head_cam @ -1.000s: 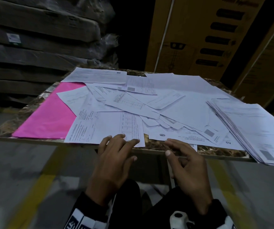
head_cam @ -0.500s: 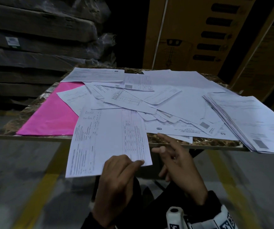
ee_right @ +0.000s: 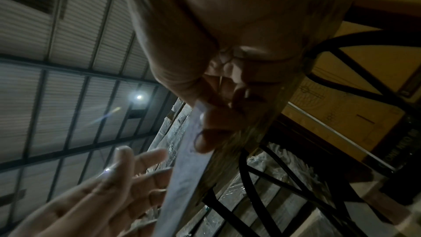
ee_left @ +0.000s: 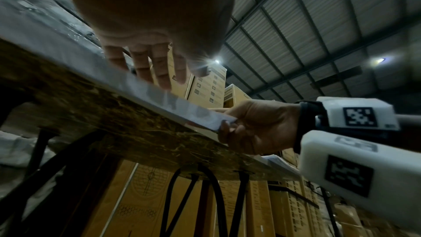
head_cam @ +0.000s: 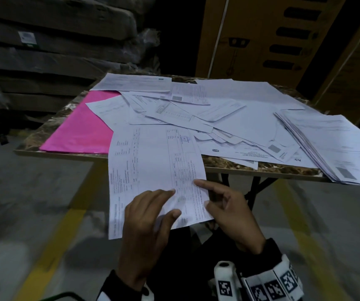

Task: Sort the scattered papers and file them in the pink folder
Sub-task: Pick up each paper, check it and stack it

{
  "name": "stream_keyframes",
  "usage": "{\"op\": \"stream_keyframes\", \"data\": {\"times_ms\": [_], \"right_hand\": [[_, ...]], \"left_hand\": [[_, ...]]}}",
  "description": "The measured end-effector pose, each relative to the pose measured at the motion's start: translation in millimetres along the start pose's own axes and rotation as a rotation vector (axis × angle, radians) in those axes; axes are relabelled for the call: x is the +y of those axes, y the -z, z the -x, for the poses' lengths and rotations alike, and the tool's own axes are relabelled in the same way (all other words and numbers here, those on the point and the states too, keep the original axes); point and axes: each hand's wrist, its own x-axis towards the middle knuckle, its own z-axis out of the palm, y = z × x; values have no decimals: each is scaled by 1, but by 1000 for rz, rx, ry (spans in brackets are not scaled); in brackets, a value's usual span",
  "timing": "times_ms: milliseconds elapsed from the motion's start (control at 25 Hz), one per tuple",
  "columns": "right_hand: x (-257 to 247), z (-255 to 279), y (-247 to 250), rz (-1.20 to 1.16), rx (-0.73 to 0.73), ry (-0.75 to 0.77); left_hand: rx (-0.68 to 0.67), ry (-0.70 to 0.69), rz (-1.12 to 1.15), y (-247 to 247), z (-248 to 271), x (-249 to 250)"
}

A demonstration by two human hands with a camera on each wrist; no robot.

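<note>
Overhanging table near edge: printed sheet. Left hand flat on sheet, fingers straight. Right hand pinches sheet's near right corner. Pink folder at table's left edge, partly under loose papers. Squared stack at right edge.

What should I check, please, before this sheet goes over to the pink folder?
1. Sheet held: ok, the right hand pinches its near right edge; the left hand lies flat on top.
2. Sheet free of the pile: not ok, its far end overlaps the scattered papers on the table.
3. Folder reachable: ok, near left part bare.
4. Folder open: cannot tell.
5. Folder clear of papers: not ok, sheets cover its right side.
6. Stack at right stable: cannot tell; it overhangs the edge.
</note>
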Motion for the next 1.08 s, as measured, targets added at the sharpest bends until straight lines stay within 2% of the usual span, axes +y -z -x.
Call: {"op": "stream_keyframes", "data": {"times_ms": [200, 320, 400, 560, 720, 840, 920, 1080], "right_hand": [[2, 17, 8, -40, 116, 58], [5, 26, 15, 2, 259, 95], [6, 33, 21, 71, 307, 113], [6, 40, 38, 77, 308, 123], [7, 47, 59, -49, 232, 5], [4, 52, 69, -26, 178, -32], [-6, 54, 74, -11, 169, -15], [-29, 53, 82, -25, 185, 166]], "left_hand": [[19, 164, 19, 3, 3, -16], [55, 393, 237, 0, 6, -16], [40, 464, 358, 0, 7, -11], [-7, 463, 548, -4, 10, 1], [-54, 625, 936, -5, 12, 7], [-150, 596, 925, -4, 11, 11], [-162, 559, 917, 2, 6, 22], [-99, 442, 916, 19, -11, 42]]}}
